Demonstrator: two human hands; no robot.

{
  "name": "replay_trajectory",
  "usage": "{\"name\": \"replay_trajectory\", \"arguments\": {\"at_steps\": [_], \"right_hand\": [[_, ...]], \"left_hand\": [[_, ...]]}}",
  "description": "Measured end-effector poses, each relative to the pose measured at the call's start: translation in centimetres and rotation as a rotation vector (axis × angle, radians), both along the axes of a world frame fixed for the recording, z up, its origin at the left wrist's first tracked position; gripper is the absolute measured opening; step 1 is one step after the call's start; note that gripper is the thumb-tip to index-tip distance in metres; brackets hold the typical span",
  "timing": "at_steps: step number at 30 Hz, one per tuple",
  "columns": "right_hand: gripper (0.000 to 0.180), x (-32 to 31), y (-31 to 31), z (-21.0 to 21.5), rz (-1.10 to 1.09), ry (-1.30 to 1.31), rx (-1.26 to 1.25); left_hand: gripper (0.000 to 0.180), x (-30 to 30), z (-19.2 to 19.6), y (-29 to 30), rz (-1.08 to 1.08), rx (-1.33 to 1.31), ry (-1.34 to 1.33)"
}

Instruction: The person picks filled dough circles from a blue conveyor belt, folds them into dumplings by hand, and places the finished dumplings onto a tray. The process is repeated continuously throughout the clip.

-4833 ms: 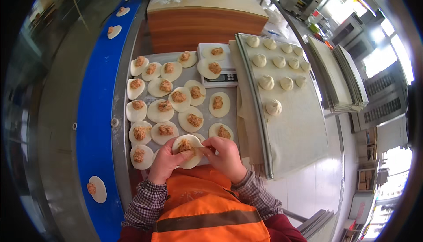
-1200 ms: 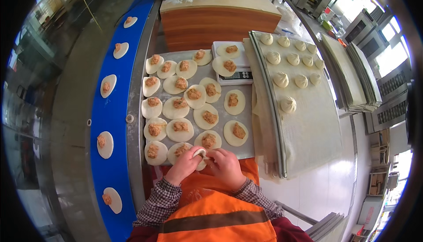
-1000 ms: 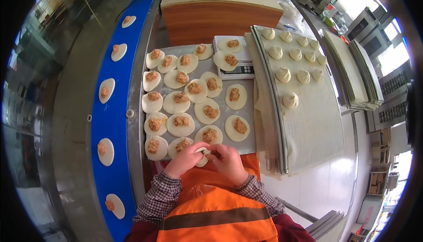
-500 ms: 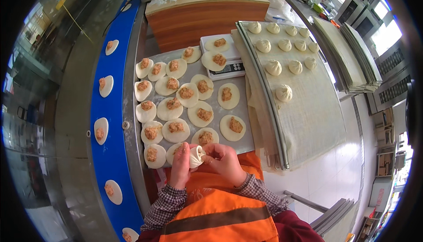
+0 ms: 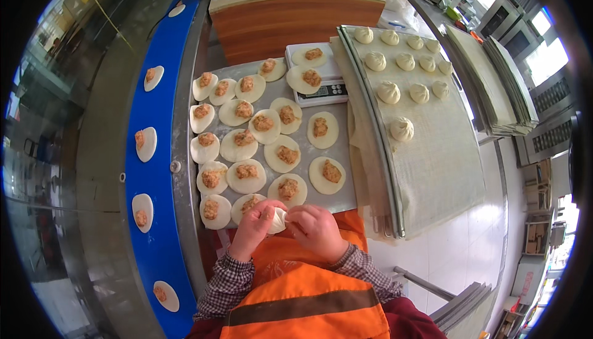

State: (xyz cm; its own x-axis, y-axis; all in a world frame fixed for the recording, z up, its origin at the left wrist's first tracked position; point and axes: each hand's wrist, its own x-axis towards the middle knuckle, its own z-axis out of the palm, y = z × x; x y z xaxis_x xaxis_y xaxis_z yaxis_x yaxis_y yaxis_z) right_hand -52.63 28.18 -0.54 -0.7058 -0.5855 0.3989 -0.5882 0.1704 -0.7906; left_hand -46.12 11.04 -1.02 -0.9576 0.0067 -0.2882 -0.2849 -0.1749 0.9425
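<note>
A partly gathered white bun sits between my two hands, just off the near edge of the metal table. My left hand cups it from the left, fingers wrapped round the dough. At its pleated edge, my right hand pinches with thumb and fingers; its filling is not visible. Beyond them, several flat dough rounds topped with minced filling cover the table, and some overlap. Two more rounds rest on a white scale at the table's far right corner.
Along the left runs a blue conveyor belt carrying spaced filled rounds. To the right, a cloth-lined tray bears rows of pleated buns in its far part. Stacked trays stand farther right; a wooden-sided worktable lies ahead.
The bun's opening has become smaller and turned, with my right fingers now pinching at its edge. Rounds on the blue belt have moved nearer to me. The whole view has shifted slightly.
</note>
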Motion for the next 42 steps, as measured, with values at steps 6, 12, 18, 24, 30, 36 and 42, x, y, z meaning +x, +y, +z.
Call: {"name": "replay_trajectory", "arguments": {"at_steps": [6, 12, 18, 24, 30, 36, 42], "right_hand": [[0.017, 0.8, 0.1, 0.9, -0.035, -0.499, -0.056], [0.020, 0.2, 0.7, 0.9, 0.017, -0.058, 0.005], [0.019, 0.4, 0.6, 2.2, 0.007, -0.171, 0.010], [0.015, 0.8, 1.2, 1.6, -0.019, -0.297, -0.014], [0.017, 1.1, 0.6, 2.9, -0.043, 0.076, 0.047], [0.015, 0.5, 1.0, 2.9, 0.002, -0.021, 0.005], [0.025, 0.8, 1.0, 3.7, -0.016, -0.122, 0.041]], "left_hand": [[0.050, 0.2, -0.8, -0.1, 0.014, 0.101, -0.054], [0.049, 0.0, 0.6, 0.8, 0.035, -0.079, 0.155], [0.049, 0.0, 0.0, 0.5, -0.005, 0.072, 0.043], [0.052, 0.1, 1.9, 1.2, 0.032, -0.128, 0.355], [0.048, 0.1, 1.1, 1.7, 0.141, -0.053, 0.158], [0.042, -0.3, 0.9, 3.1, 0.213, -0.015, 0.175], [0.042, -0.8, 0.4, 3.2, 0.279, 0.155, 0.051]]}}
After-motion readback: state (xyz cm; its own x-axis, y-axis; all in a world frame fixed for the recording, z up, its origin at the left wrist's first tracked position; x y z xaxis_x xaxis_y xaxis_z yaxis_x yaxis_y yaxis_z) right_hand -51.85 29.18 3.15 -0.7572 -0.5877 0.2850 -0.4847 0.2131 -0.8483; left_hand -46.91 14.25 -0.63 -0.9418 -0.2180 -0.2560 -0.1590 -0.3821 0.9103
